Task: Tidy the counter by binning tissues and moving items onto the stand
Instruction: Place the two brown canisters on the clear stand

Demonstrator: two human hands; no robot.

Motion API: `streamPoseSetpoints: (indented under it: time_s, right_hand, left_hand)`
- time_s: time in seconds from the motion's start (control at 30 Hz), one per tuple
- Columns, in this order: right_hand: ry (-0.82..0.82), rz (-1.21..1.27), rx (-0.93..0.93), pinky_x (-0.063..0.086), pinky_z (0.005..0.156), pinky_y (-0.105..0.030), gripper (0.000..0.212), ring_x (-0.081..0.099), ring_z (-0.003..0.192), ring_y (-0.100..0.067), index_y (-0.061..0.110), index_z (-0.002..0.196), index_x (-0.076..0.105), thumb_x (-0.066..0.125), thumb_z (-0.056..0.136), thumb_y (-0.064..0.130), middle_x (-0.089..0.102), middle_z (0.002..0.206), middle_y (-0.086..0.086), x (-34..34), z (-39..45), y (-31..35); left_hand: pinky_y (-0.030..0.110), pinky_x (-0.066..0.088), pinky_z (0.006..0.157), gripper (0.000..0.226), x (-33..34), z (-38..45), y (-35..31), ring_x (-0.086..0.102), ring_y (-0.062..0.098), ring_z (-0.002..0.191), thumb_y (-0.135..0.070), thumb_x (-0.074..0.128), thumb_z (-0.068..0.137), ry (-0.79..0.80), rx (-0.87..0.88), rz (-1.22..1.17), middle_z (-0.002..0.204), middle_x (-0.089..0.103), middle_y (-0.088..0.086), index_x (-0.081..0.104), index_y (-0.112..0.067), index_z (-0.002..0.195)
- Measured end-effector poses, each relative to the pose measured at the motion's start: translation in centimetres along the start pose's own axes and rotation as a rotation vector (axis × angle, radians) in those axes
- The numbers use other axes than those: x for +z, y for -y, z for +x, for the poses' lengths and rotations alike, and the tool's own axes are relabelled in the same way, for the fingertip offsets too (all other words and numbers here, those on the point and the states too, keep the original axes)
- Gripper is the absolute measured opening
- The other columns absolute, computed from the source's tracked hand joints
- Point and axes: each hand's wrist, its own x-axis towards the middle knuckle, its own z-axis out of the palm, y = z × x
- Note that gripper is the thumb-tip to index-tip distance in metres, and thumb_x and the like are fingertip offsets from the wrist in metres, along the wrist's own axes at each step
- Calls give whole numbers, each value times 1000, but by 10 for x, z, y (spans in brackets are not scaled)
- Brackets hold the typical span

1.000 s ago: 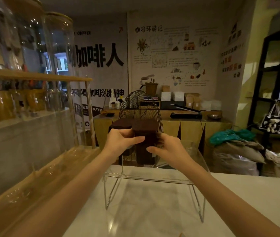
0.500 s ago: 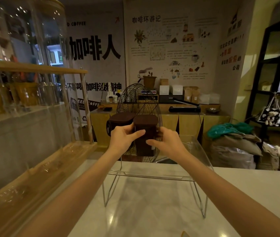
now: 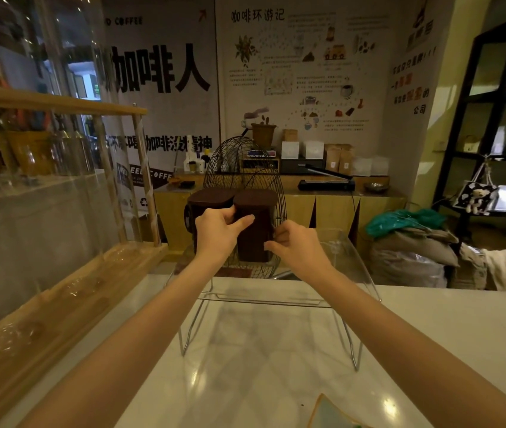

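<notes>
Room: poster-covered wall (image 3: 307, 72) and wooden sideboard (image 3: 322, 205) stand well behind the stand.
Counter: pale marble counter (image 3: 261, 381) carries the clear stand (image 3: 347, 261).
Canisters: two dark brown canisters (image 3: 254, 211) sit side by side atop the stand.
Hands: left hand (image 3: 217, 233) and right hand (image 3: 298, 247) clasp the right canister between curled fingers.

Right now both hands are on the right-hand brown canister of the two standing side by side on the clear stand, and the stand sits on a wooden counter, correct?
Not quite: the counter is white marble-look, not wooden. The head view shows that. The rest holds: the left hand and right hand are on the right-hand brown canister, beside the other canister on the clear stand.
</notes>
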Motion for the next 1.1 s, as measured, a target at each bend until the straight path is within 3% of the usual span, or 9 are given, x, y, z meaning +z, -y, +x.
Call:
streamPoseSetpoints:
  time_s: [0.2, 0.43, 0.53, 0.67, 0.8, 0.97, 1.1]
  right_hand:
    - [60, -43, -20, 54, 86, -44, 30, 63, 96, -26, 6, 111, 55, 56, 89, 26, 67, 106, -13, 3, -4, 0]
    - [138, -179, -56, 55, 85, -45, 29, 64, 98, -28, 8, 117, 51, 46, 92, 22, 66, 111, -14, -3, -11, 4]
    - [226, -348, -125, 54, 84, -42, 36, 62, 98, -25, 13, 124, 50, 46, 93, 29, 66, 112, -10, -16, -28, 10]
    - [221, -531, -292, 35, 107, -37, 49, 39, 131, -20, 16, 135, 41, 41, 92, 41, 51, 138, -5, -38, -66, 12]
    - [214, -557, -404, 21, 115, -30, 52, 30, 137, -14, 21, 135, 42, 37, 90, 48, 46, 143, 3, -57, -123, 2]
    - [207, -676, -437, 46, 96, -31, 44, 58, 116, -16, 22, 118, 58, 38, 87, 46, 66, 121, 4, -71, -188, -29]
    - [273, -636, -352, 42, 99, -29, 48, 53, 118, -15, 24, 125, 51, 32, 89, 49, 61, 127, 5, -72, -217, -54]
  left_hand:
    - [50, 57, 76, 28, 3, 3, -1, 67, 25, 83, -26, 64, 81, 0, 31, 100, 86, 72, 19, 67, -4, 97]
    - [46, 56, 80, 30, 0, -2, -6, 66, 26, 89, -23, 62, 83, 0, 60, 129, 94, 72, 17, 65, -2, 104]
    - [38, 53, 88, 39, -3, -8, -10, 64, 26, 101, -22, 61, 83, 14, 60, 167, 110, 68, 17, 57, -2, 117]
    - [41, 49, 97, 49, -7, -25, -8, 56, 25, 115, -28, 57, 86, 58, 103, 261, 130, 56, 14, 46, -6, 128]
    - [39, 37, 108, 47, -13, -62, -11, 40, 21, 130, -32, 49, 89, 143, 272, 356, 141, 46, 9, 43, -12, 132]
    - [31, 26, 107, 60, -21, -124, -11, 39, 21, 132, -52, 33, 86, 337, 606, 509, 142, 45, 7, 42, -15, 132]
    - [34, 28, 108, 58, -25, -163, 5, 41, 17, 130, -56, 26, 88, 491, 742, 566, 139, 48, 3, 42, -20, 131]
